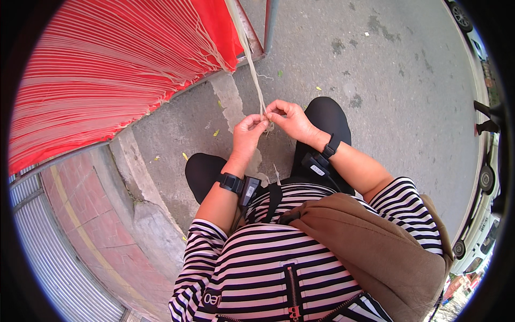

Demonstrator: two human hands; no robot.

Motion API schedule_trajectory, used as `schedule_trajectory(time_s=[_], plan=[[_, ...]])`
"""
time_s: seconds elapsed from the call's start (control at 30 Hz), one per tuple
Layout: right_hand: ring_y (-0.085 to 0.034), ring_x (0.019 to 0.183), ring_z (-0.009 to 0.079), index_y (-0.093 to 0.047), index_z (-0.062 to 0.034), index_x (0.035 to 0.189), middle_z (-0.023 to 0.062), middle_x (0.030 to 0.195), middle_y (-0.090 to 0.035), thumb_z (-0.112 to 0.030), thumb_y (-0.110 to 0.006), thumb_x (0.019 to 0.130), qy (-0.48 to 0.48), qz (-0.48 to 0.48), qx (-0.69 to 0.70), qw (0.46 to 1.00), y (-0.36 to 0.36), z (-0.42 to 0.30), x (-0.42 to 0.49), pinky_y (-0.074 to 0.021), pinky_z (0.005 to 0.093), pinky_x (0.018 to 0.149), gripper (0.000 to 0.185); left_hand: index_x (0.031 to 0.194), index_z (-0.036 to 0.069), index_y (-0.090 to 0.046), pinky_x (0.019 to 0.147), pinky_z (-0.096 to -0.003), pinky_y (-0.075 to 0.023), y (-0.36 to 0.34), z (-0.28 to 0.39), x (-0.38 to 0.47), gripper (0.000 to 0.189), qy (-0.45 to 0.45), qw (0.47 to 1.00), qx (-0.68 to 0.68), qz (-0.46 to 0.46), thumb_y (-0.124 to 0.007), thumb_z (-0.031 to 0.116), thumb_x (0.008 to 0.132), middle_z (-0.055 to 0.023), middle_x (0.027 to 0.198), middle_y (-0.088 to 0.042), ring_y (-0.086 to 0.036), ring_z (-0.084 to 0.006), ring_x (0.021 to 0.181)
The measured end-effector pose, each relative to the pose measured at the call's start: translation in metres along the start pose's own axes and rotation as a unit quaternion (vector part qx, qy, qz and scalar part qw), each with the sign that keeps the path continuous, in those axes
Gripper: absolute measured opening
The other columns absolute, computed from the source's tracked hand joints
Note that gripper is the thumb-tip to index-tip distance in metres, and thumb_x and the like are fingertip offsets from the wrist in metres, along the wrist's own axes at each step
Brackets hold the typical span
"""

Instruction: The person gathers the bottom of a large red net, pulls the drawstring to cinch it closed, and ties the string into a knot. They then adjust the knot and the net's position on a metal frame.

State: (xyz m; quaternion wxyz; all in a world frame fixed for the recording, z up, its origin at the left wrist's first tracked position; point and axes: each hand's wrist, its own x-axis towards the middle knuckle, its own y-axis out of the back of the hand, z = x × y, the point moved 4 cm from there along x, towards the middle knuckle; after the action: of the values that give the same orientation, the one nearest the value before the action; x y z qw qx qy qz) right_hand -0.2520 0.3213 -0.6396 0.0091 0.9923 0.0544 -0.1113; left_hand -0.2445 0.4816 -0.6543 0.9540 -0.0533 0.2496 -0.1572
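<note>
Between my knees, my left hand (248, 131) and my right hand (290, 120) meet at the fingertips. Both pinch the lower end of a bundle of pale strands (254, 76), which runs taut up past the corner of a red cloth. Short loose ends hang just below my fingers. Many similar thin pale strands (108, 72) lie in rows across the red cloth (217, 28), which is spread over a metal-edged frame (177, 94). What the strands are made of I cannot tell. Thumbs and fingers hide the exact point of grip.
A metal post (270, 28) rises at the frame's corner. On the left are a kerb (155, 221), red paving (100, 217) and a corrugated metal shutter (60, 261). Asphalt road (394, 104) spreads right, with a parked white vehicle (478, 249) and a person's legs (487, 116) at the far edge.
</note>
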Motion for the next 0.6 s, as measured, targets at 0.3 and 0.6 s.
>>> schedule_trajectory(time_s=[0.3, 0.6], plan=[[-0.061, 0.100, 0.0101, -0.059, -0.0062, 0.099, 0.0038, 0.102, -0.067, -0.011, -0.057, 0.099, -0.032, -0.027, 0.154, 0.987, 0.005, 0.005, 0.000, -0.0467, 0.0283, 0.094, 0.005, 0.107, 0.002, -0.068, 0.080, -0.0246, -0.0463, 0.007, 0.002, -0.001, 0.017, 0.005, 1.000, -0.015, 0.027, -0.065, 0.011, 0.092, -0.0032, 0.096, -0.070, -0.061, -0.0087, 0.087], [-0.064, 0.085, 0.0120, -0.060, -0.0057, 0.094, -0.0001, 0.087, -0.063, -0.009, -0.058, 0.096, -0.042, 0.006, 0.210, 0.977, 0.034, 0.001, -0.002, -0.0503, 0.0280, 0.082, 0.004, 0.108, 0.002, -0.069, 0.077, -0.0235, -0.0455, 0.026, -0.007, 0.003, 0.018, -0.003, 0.998, -0.035, 0.043, -0.066, 0.010, 0.092, -0.0038, 0.095, -0.070, -0.060, -0.0087, 0.083]])
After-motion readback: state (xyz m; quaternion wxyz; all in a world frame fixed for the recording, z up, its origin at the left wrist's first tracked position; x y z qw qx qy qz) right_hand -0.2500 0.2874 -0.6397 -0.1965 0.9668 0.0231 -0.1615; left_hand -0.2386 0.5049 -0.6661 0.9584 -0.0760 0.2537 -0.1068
